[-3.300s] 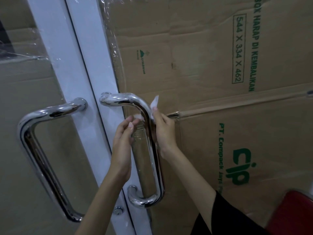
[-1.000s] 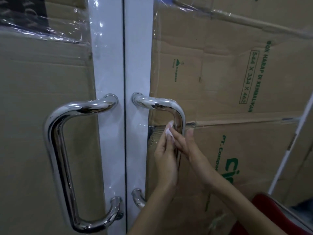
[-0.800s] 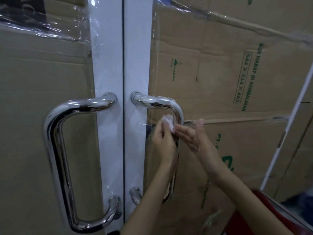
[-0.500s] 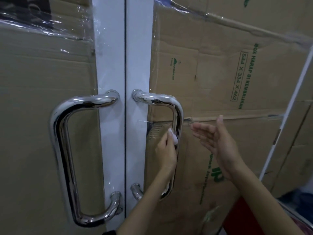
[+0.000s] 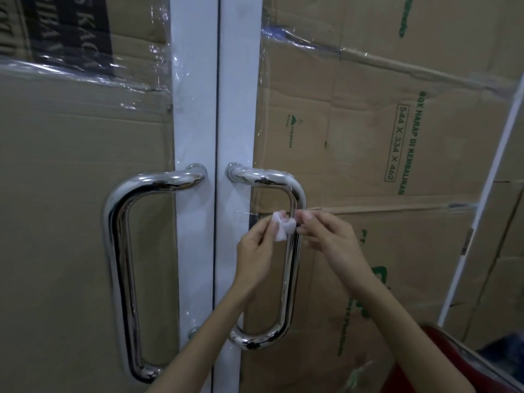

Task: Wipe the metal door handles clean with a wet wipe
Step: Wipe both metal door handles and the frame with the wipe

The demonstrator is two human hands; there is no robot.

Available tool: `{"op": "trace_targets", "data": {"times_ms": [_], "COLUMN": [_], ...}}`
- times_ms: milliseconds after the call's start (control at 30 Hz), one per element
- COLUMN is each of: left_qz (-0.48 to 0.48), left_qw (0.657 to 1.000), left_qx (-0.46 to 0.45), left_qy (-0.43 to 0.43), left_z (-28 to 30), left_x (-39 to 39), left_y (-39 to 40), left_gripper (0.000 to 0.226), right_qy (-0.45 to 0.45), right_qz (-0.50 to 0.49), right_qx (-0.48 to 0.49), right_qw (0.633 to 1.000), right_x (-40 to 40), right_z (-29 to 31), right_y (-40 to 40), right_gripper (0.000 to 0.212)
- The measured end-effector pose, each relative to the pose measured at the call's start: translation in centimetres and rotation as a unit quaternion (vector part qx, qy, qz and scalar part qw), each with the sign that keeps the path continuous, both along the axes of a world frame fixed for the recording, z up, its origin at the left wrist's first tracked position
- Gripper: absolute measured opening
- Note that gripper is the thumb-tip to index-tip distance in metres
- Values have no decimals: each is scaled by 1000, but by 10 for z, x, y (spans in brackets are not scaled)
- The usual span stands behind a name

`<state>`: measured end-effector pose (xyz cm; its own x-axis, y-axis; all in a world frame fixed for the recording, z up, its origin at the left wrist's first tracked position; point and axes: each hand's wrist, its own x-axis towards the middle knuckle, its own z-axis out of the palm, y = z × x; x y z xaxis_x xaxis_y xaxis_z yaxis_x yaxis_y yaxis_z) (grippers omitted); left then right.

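Two shiny D-shaped metal handles are fixed to a white-framed double door. The left handle [image 5: 119,251] is untouched. In front of the upper bar of the right handle [image 5: 290,285], a small crumpled white wet wipe [image 5: 283,227] is held between both hands. My left hand [image 5: 256,251] pinches its left side from the inner side of the bar. My right hand [image 5: 329,236] pinches its right edge with fingertips at the bar's outer side. Whether the wipe touches the bar is unclear.
Flattened cardboard [image 5: 397,137] under clear plastic film covers both door panes. The white door frame [image 5: 218,109] runs down the middle. A white pole [image 5: 487,188] leans at the right. A red chair seat [image 5: 442,361] sits low at the right, near my right forearm.
My right hand, which had drawn away open to the right, has come back to the bar and taken the wipe's edge. My left hand kept hold of the wipe.
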<state>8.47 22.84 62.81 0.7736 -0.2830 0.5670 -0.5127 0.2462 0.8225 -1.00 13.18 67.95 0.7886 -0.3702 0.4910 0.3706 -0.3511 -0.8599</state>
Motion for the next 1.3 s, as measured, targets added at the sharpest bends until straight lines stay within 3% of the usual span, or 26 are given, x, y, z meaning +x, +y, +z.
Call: {"op": "trace_targets", "data": {"times_ms": [100, 200, 367, 567, 733, 867, 967, 1033, 1100, 1167, 1233, 1300], "left_qz": [-42, -53, -86, 54, 107, 104, 102, 100, 100, 113, 129, 135], "left_qw": [996, 995, 992, 987, 983, 986, 988, 989, 989, 987, 985, 984], "left_qx": [-61, -50, 11, -35, -36, -43, -26, -18, -21, -27, -24, -20], "left_qy": [-49, -69, -88, -150, -144, -123, -112, -107, -105, -109, -112, -111], "left_z": [32, 43, 53, 73, 88, 81, 73, 70, 69, 69, 67, 64], "left_x": [-24, -35, -34, -10, 1, 0, 1, 2, 2, 4, 6, 6], "left_y": [2, -3, 6, 30, 37, 46, 52, 53, 50, 45, 41, 41], "left_gripper": [34, 41, 57, 42, 38, 36, 35, 34, 34, 34, 34, 33], "right_qy": [-27, -65, -77, -181, -113, -144, -25, 38, -16, -132, -207, -238], "right_qz": [119, 148, 132, -15, -17, 15, -26, -74, -144, -137, -113, -100], "right_qx": [122, 188, 150, 66, -98, 43, 11, -34, -119, -197, -267, -258], "right_qw": [985, 969, 977, 981, 989, 989, 999, 996, 982, 962, 934, 931], "right_x": [4, 8, 8, 44, 92, 92, 98, 98, 91, 82, 81, 82], "right_z": [13, 23, 35, 70, 44, 27, 24, 27, 30, 22, 3, -13], "right_y": [14, 17, -7, -36, -11, -22, -39, -40, -29, -9, 1, -8], "right_gripper": [24, 29, 22, 8, 14, 23, 48, 53, 50, 37, 38, 38]}}
